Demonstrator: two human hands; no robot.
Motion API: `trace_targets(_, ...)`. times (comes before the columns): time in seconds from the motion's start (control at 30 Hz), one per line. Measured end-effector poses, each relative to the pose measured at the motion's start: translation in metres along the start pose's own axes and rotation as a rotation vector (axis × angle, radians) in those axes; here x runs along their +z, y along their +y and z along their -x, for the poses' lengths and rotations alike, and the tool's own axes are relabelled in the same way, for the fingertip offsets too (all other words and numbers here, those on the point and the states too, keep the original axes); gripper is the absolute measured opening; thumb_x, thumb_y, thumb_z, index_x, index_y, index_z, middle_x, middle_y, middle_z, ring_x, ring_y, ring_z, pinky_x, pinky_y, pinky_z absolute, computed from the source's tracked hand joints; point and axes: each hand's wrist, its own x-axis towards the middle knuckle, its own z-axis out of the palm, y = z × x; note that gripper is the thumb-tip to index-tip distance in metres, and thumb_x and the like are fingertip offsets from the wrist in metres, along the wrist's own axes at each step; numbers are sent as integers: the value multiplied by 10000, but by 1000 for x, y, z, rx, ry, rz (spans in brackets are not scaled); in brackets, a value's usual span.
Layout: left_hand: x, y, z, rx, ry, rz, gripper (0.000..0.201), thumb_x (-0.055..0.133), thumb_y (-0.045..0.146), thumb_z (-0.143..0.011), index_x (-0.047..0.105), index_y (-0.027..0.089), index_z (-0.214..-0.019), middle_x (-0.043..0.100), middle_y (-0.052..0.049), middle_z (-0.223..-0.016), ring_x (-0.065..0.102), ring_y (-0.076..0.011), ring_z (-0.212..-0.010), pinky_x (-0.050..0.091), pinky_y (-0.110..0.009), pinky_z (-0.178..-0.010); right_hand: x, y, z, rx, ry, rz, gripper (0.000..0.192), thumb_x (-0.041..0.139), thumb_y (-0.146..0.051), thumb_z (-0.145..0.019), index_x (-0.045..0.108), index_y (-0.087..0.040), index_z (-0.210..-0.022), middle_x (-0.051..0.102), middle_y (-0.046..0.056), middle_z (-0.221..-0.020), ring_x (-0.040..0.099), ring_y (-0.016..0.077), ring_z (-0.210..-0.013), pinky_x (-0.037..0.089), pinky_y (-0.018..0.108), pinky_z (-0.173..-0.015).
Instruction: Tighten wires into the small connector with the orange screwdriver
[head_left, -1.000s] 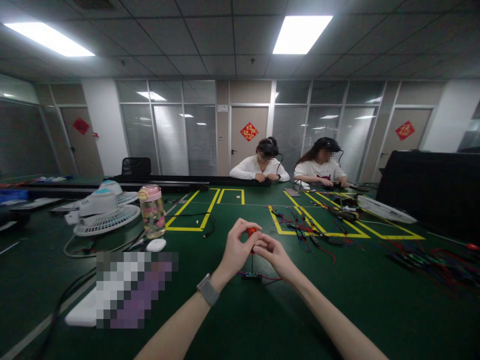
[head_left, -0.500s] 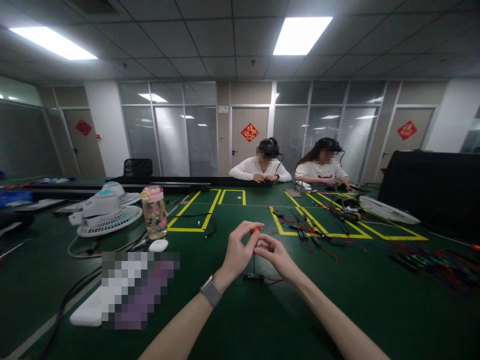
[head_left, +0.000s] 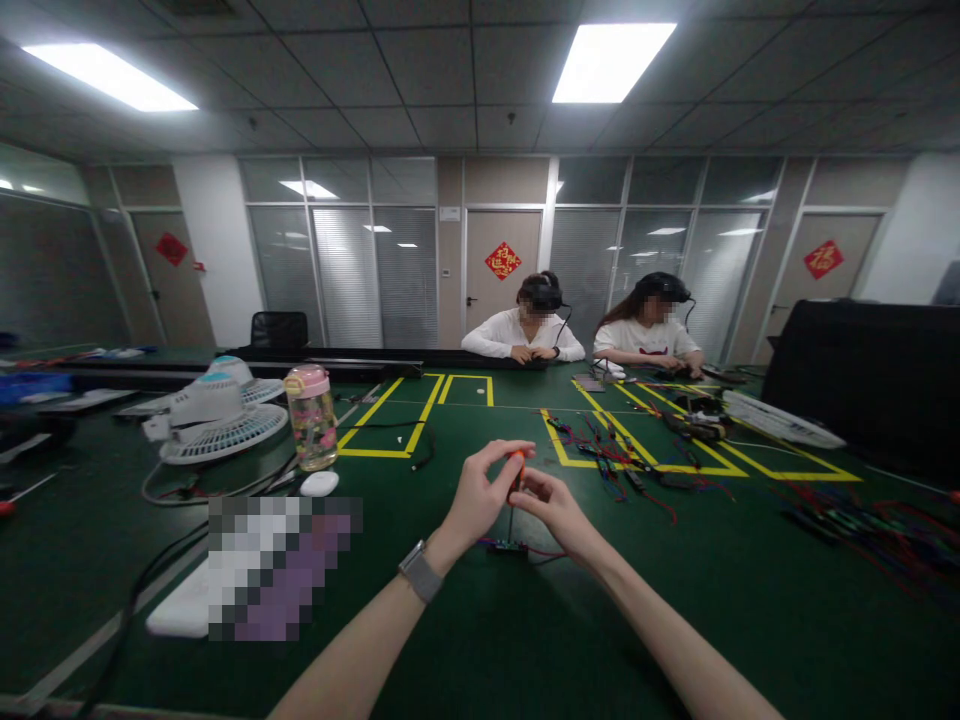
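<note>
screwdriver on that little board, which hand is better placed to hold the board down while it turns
Probably the right. The left hand wraps the orange handle of the screwdriver, while the right hand only touches it with its fingertips and sits closer to the small circuit board.

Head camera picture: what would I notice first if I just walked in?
First, the two hands in the middle: the left hand and right hand pinch an orange-handled screwdriver standing upright on a small circuit board on the green table. On the left stand a pink-lidded bottle and a white fan. At the far side, two people sit working by a tangle of wires.
</note>
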Motion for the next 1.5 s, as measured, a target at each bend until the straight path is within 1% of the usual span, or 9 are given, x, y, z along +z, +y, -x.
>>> trace_targets(0.2,0,-8,-1,49,130,-137,96,650,237,-817,720,200,-871,634,-36,-846,580,-191,-860,458,-311,-815,3,1,1,21,-33,-21,319,782,-425,-691,688,-176,-867,681,34,-842,612,191,-822,465,322,-812)
trace_targets(0.4,2,-3,3,64,33,-109,282,437,237,-951,689,227,-1077,636,-62,-1068,577,-198,-1030,447,-319,-916,3,1,-3,8,34,5,261,807,-370,-656,663,-162,-719,637,-1,-727,568,167,-739,439,300,-760)
trace_targets(0.57,5,-2,6,78,27,-106,288,435,200,-946,654,219,-1133,647,-65,-1119,582,-197,-1057,452,-324,-928,-4,9,-2,14,10,-23,275,782,-362,-704,706,-165,-880,670,21,-818,587,179,-803,439,303,-794)
trace_targets(0.77,4,-6,5,89,164,-196,82,600,187,-844,669,184,-887,588,-36,-893,581,-174,-872,463,-295,-813,5,9,0,38,-74,-124,295,751,-357,-755,685,-187,-987,694,36,-902,617,184,-870,445,317,-852)
trace_targets(0.93,3,-3,4,80,77,-93,203,487,228,-925,683,192,-965,624,-62,-1025,581,-194,-1002,452,-318,-903,7,3,-2,21,9,-32,268,821,-362,-637,691,-158,-755,671,19,-772,598,189,-788,454,321,-804)
trace_targets(1.03,4,-2,4,58,33,-39,287,409,225,-961,667,197,-1085,654,-70,-1087,585,-196,-1037,448,-325,-921,2,6,-3,19,11,8,287,801,-391,-659,706,-148,-775,673,31,-775,593,192,-783,454,323,-793)
trace_targets(1.17,6,-5,5,55,126,-135,207,525,204,-907,675,210,-1050,661,-41,-941,584,-187,-926,447,-315,-850,-1,10,-2,3,-26,-61,352,775,-401,-711,708,-176,-973,698,49,-884,613,201,-849,459,331,-826)
trace_targets(1.27,6,-6,6,63,194,-192,92,615,173,-836,683,193,-895,624,-32,-893,563,-187,-900,435,-312,-837,4,8,-1,5,-48,-80,323,769,-411,-721,711,-182,-940,706,56,-914,618,213,-886,457,342,-852)
trace_targets(1.5,5,-3,6,53,38,-2,256,447,196,-942,684,214,-1037,650,-57,-1066,574,-196,-1030,434,-333,-918,0,7,-2,-8,5,22,265,786,-391,-692,707,-158,-791,664,21,-757,587,187,-760,450,307,-758)
